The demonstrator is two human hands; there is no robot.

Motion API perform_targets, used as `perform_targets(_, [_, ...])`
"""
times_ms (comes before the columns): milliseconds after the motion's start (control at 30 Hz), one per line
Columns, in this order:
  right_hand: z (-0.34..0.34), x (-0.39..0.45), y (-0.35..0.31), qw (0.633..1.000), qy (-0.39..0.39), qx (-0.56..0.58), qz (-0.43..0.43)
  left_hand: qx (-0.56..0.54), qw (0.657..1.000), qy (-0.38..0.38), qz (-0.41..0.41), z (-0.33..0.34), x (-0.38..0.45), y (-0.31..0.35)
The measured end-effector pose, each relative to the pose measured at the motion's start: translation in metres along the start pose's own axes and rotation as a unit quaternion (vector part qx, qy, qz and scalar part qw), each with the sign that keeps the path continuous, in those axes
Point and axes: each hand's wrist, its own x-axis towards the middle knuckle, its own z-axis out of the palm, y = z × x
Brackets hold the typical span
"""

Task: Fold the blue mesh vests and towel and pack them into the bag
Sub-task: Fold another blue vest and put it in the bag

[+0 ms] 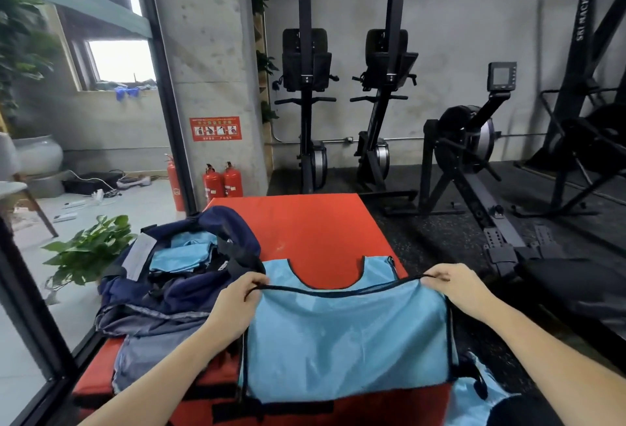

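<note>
Both hands pinch the black-trimmed edge of a blue mesh vest (345, 334), left hand (233, 303) and right hand (457, 285) at opposite corners, over the red counter (305, 225). Farther left, the navy bag (176, 290) lies open, holding folded blue vests (184, 254).

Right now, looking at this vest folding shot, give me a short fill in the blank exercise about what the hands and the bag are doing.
1. Both the left hand and right hand pinch the dark-trimmed edge of a ____ mesh vest.
2. The vest lies on a padded box coloured ____.
3. The navy bag sits to the vest's ____.
4. The bag is ____, with folded blue fabric inside.

Missing words: blue; red; left; open
</note>
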Motion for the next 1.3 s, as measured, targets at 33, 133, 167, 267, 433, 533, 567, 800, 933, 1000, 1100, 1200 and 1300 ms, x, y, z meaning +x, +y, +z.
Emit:
perform_targets(33, [0.007, 0.011, 0.003, 1.000, 0.004, 0.000, 0.004, 0.012, 1.000, 0.011, -0.007, 0.006, 0.009, -0.006])
perform_targets(133, [0.030, 0.040, 0.014, 1.000, 0.015, -0.004, 0.019, 0.051, 0.997, 0.037, -0.041, 0.025, 0.031, -0.029])
perform_targets(167, [0.039, 0.048, 0.019, 0.999, 0.016, -0.005, 0.030, 0.063, 0.996, 0.036, -0.057, 0.032, 0.038, -0.036])
perform_targets(267, [0.068, 0.072, 0.034, 0.998, 0.017, -0.009, 0.055, 0.158, 0.985, 0.017, -0.064, 0.054, 0.058, -0.050])
perform_targets(433, [0.107, 0.112, 0.049, 0.995, 0.066, -0.014, 0.079, 0.175, 0.984, -0.034, -0.014, 0.117, 0.098, -0.033])
perform_targets(533, [0.119, 0.135, 0.052, 0.992, 0.097, -0.030, 0.081, 0.104, 0.991, -0.082, 0.014, 0.166, 0.126, -0.018])
perform_targets(567, [0.122, 0.142, 0.053, 0.991, 0.099, -0.042, 0.083, 0.096, 0.991, -0.092, 0.025, 0.181, 0.135, -0.011])
perform_targets(800, [0.133, 0.184, 0.069, 0.984, 0.084, -0.108, 0.115, 0.042, 0.990, -0.133, 0.027, 0.266, 0.200, 0.026])
perform_targets(933, [0.138, 0.196, 0.076, 0.982, 0.094, -0.109, 0.119, 0.012, 0.992, -0.126, 0.003, 0.288, 0.223, 0.031])
perform_targets(1000, [0.137, 0.202, 0.078, 0.984, 0.111, -0.045, 0.131, -0.011, 0.995, -0.097, -0.010, 0.291, 0.228, 0.033])
perform_targets(1100, [0.128, 0.209, 0.082, 0.976, 0.157, 0.065, 0.138, -0.054, 0.998, -0.036, -0.013, 0.292, 0.226, 0.034])
perform_targets(1200, [0.125, 0.208, 0.089, 0.977, 0.158, 0.067, 0.127, 0.025, 0.997, -0.064, 0.018, 0.294, 0.223, 0.025])
perform_targets(1300, [0.132, 0.201, 0.093, 0.987, 0.103, -0.017, 0.122, 0.199, 0.968, -0.148, 0.041, 0.289, 0.217, 0.020])
